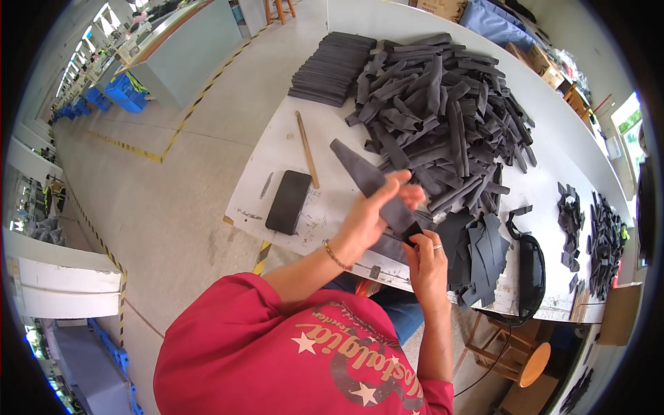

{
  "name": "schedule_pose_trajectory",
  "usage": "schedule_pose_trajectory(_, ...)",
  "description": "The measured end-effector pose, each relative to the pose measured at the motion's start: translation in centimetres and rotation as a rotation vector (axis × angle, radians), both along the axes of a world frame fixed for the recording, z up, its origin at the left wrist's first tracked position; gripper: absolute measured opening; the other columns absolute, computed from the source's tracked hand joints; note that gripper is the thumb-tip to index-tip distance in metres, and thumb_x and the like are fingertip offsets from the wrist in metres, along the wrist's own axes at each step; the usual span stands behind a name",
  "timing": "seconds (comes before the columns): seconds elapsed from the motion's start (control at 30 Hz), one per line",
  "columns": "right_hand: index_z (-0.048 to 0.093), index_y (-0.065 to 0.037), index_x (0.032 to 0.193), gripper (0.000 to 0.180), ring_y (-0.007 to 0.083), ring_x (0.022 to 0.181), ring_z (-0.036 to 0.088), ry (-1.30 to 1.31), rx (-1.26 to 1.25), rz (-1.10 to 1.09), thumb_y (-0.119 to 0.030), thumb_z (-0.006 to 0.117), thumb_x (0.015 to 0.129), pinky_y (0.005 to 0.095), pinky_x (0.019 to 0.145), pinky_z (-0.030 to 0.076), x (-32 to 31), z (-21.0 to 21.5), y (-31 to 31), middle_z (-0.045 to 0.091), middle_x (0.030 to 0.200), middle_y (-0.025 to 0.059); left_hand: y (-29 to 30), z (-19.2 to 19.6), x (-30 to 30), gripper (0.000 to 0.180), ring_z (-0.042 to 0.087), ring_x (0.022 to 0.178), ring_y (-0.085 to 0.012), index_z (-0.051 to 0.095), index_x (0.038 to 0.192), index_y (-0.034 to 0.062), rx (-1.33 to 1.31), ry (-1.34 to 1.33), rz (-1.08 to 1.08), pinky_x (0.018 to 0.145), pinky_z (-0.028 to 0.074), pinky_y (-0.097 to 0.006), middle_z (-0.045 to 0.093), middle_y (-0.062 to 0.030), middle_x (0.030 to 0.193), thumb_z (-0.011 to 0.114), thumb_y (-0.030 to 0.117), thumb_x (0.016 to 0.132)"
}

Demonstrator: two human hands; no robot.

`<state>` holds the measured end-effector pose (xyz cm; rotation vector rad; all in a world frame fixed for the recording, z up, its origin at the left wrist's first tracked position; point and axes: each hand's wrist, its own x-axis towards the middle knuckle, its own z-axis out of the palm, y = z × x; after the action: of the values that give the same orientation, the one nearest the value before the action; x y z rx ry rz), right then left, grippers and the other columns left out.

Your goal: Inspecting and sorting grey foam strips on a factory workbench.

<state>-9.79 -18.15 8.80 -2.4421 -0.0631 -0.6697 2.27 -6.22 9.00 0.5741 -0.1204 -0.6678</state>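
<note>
A long dark grey fabric strip [360, 171] lies slantwise at the table's near edge, its far end pointing away to the left. My left hand [370, 214] is over the strip's middle, slightly smeared, with thumb and fingers stretched out and apart. At the strip's near end, my right hand [427, 266] pinches the fabric between thumb and fingers, where a darker black patch shows. Other dark fabric lies partly hidden under my hands. Just right of my right hand is a loose stack of flat dark grey fabric pieces [477, 252].
A big heap of dark folded strips [443, 104] covers the table's far middle, beside a neat stack [330, 68]. A black phone [288, 202] and a wooden stick [307, 149] lie left. Rightward are a black case [531, 277] and small dark pieces [570, 225]. A wooden stool [534, 364] stands below.
</note>
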Motion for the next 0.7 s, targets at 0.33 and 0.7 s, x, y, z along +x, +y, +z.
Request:
schedule_pose_trajectory(0.33, 0.054, -0.001, 0.088, 0.018, 0.0319, 0.070, 0.059, -0.201, -0.030, 0.074, 0.004, 0.069, 0.080, 0.0389, 0.058, 0.047, 0.7, 1.5, -0.2, 0.060, 0.091, 0.0161, -0.4, 1.5, -1.5, 0.028, 0.066, 0.094, -0.0267, 0.059, 0.111, 0.0025, -0.077, -0.142, 0.062, 0.088, 0.050, -0.040, 0.065, -0.0080, 0.084, 0.050, 0.028, 0.101)
schedule_pose_trajectory(0.7, 0.056, -0.001, 0.087, 0.017, 0.0305, 0.069, 0.059, -0.218, 0.023, 0.104, 0.006, 0.068, 0.078, 0.0375, 0.058, 0.047, 1.2, 2.0, 0.3, 0.059, 0.088, 0.0137, -0.6, 0.6, -3.0, 0.027, 0.064, 0.106, -0.0293, 0.061, 0.110, 0.0048, -0.120, -0.104, 0.021, 0.095, 0.048, -0.041, 0.066, -0.0084, 0.083, 0.054, 0.029, 0.099)
